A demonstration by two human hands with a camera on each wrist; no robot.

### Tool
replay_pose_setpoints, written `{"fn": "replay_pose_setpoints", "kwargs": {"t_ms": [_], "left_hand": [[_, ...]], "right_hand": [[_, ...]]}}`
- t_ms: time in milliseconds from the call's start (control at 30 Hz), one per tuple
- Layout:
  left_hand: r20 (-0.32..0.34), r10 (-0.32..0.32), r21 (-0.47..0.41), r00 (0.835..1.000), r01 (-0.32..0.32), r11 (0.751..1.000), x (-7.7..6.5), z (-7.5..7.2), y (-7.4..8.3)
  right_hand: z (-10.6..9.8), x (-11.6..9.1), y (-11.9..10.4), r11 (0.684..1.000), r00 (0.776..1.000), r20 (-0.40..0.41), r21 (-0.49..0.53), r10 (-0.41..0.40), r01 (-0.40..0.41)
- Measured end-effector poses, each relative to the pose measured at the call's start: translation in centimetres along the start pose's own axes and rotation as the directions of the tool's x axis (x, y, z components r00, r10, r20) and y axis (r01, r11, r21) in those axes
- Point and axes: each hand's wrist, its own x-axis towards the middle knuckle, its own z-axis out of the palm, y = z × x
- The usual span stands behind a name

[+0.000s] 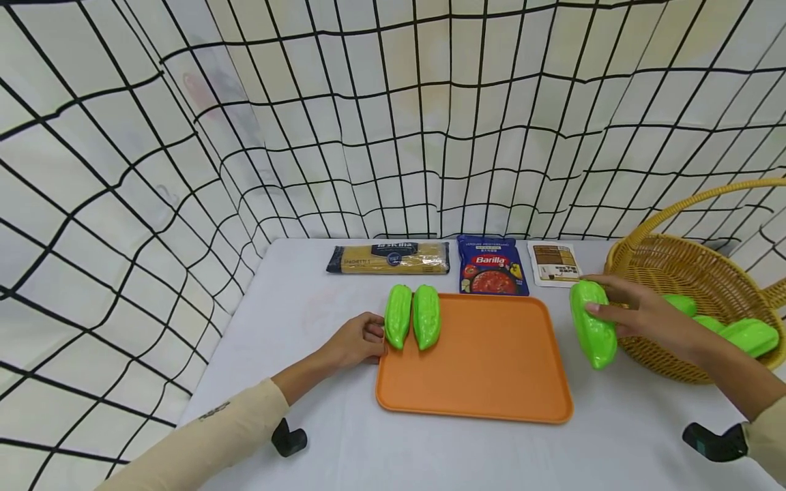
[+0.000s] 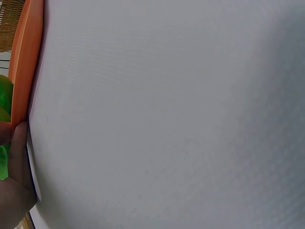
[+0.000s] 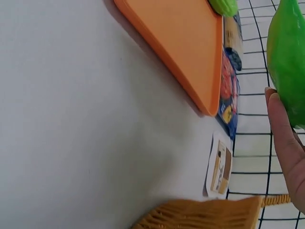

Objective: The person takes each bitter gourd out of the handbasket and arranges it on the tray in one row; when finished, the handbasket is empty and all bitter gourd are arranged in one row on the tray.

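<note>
My left hand (image 1: 362, 339) pinches the left rim of an orange tray (image 1: 491, 354), its thumb and a finger meeting at the edge in the left wrist view. Two glossy, ridged green bitter melons (image 1: 398, 317) lie side by side on the tray's left end, close to that hand. To the right of the tray, my right hand (image 1: 645, 315) holds another green bitter melon (image 1: 593, 324) between thumb and fingers, its narrow end pointing down. In the right wrist view this held melon (image 3: 288, 62) is partly cut off by the frame.
A wicker basket (image 1: 632, 262) with a tall handle stands at the right, several more green melons (image 1: 749, 336) inside. Behind the tray lie a pasta packet (image 1: 393, 259), a blue Barilla pouch (image 1: 491, 266) and a white-brown sachet (image 1: 555, 264). Black netting (image 1: 393, 136) borders the table.
</note>
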Motion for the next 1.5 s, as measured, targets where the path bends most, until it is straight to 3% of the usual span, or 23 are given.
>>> {"fn": "replay_pose_setpoints", "kwargs": {"t_ms": [833,1200,1500], "left_hand": [[-0.005,-0.002,0.015,1.0,0.002,1.0,0.1,0.1,0.1],[-0.007,-0.007,0.003,1.0,0.007,1.0,-0.1,0.1,0.2],[-0.001,-0.002,-0.003,1.0,0.002,1.0,0.1,0.1,-0.1]], "right_hand": [[5.9,5.0,-3.2,0.987,0.995,0.102,0.16,0.013,-0.029],[7.8,7.1,-3.8,0.965,0.984,0.178,0.252,0.032,-0.077],[8.8,8.3,-4.3,0.959,0.974,0.224,0.267,0.031,-0.092]]}}
